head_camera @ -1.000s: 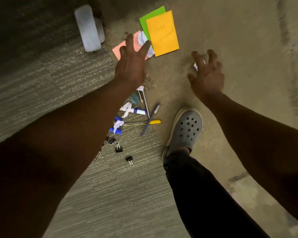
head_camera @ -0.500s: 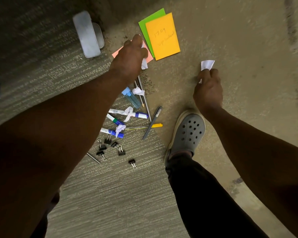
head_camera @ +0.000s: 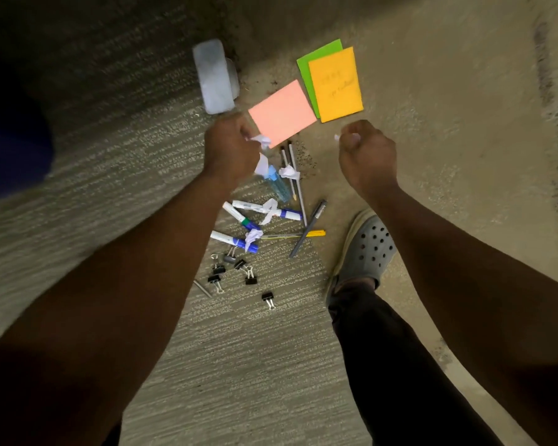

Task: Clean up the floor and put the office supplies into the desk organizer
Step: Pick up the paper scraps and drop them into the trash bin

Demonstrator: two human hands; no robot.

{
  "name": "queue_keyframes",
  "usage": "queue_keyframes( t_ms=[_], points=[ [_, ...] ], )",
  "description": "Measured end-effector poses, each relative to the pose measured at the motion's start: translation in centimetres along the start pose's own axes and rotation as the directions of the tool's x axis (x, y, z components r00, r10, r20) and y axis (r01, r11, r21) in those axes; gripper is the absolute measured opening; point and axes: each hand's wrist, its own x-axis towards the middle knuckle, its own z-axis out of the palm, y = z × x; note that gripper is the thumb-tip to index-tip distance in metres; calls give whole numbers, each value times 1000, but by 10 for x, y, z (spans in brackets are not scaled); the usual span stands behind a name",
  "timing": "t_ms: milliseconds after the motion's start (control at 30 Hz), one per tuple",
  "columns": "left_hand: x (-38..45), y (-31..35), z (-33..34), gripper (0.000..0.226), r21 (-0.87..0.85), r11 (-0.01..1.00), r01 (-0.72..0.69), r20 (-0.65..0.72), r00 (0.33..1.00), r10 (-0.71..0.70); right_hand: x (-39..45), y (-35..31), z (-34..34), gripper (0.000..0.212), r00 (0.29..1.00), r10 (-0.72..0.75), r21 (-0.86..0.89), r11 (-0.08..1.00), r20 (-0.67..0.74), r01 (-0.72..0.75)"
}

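My left hand grips a crumpled white paper scrap just below the pink note. My right hand is curled round another white paper scrap, of which only a bit shows. On the floor lie an orange note over a green note, markers, a small blue bottle, pens, several black binder clips and more paper scraps.
A grey chair caster stands at the carpet's edge, left of the notes. My grey clog and dark trouser leg are planted right of the pens. Carpet meets bare floor along a diagonal.
Both hands have lifted off the floor and drawn back toward me, each closed on a white paper scrap. The pink note, earlier partly covered by the left hand, now lies bare.
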Motion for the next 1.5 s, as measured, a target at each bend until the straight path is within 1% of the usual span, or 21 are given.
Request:
queue_keyframes(
  t_ms=[100,200,300,367,433,567,667,733,833,900,1000,1033,1067,1133,1167,1233,1267,1333,1433,1467,1500],
  points=[
    [-31,-27,-35,20,-163,971,172,62,985,-164,-13,-32,6,33,999,14,-51,999,37,-12],
    [-54,-44,-80,24,-328,911,250,107,968,-227,-29,-76,10,30,995,5,-23,1000,96,-2],
    [-72,-48,-133,28,-457,858,234,97,972,-213,-51,-131,16,26,983,26,200,978,181,-63],
    [-81,-48,-170,31,-523,821,228,84,973,-216,-67,-173,19,24,969,24,406,905,248,-126],
    [-87,-47,-204,32,-572,794,207,29,972,-232,-82,-215,22,20,956,-39,536,834,292,-130],
    [-100,-50,-268,37,-666,731,151,-86,957,-277,-116,-307,25,17,933,-245,666,746,264,7],
    [-108,-63,-309,37,-711,700,73,-218,923,-317,-144,-371,27,22,897,-421,686,692,133,223],
    [-113,-77,-333,36,-664,747,-29,-384,871,-307,-162,-406,33,35,867,-498,679,647,32,347],
    [-120,-106,-365,38,-468,868,-165,-622,759,-191,-183,-446,53,55,826,-564,682,608,11,406],
    [-121,-127,-381,37,-264,949,-171,-735,673,-83,-194,-463,71,56,794,-607,646,600,-16,471],
    [-115,-158,-393,27,-106,991,-79,-830,556,-45,-201,-473,96,55,758,-645,584,581,-93,566],
    [-113,-166,-395,25,-60,998,-5,-836,547,-48,-201,-475,103,54,747,-658,544,595,-94,592],
    [-111,-172,-395,25,-12,996,85,-818,572,-59,-201,-477,109,50,730,-680,493,612,-70,618],
    [-107,-180,-392,32,70,966,248,-740,663,-116,-198,-478,122,37,675,-735,363,647,65,670],
    [-106,-183,-390,34,82,950,300,-688,707,-164,-196,-475,127,35,640,-753,290,653,152,699],
    [-106,-187,-382,37,78,935,347,-584,776,-239,-193,-467,134,55,606,-741,186,665,290,723],
    [-107,-188,-378,39,79,935,345,-552,796,-247,-192,-463,135,62,610,-732,165,670,303,723],
    [-111,-189,-369,42,72,964,256,-574,801,-170,-190,-452,129,65,621,-755,200,655,210,729],
    [-125,-176,-351,38,35,999,-42,-703,709,54,-180,-419,111,43,653,-752,305,603,-93,738],
    [-131,-169,-342,34,47,992,-119,-724,680,116,-174,-401,104,37,680,-714,311,616,-168,724],
    [-137,-162,-329,30,64,981,-181,-730,662,170,-168,-380,95,34,722,-663,308,657,-196,688]
  ],
)
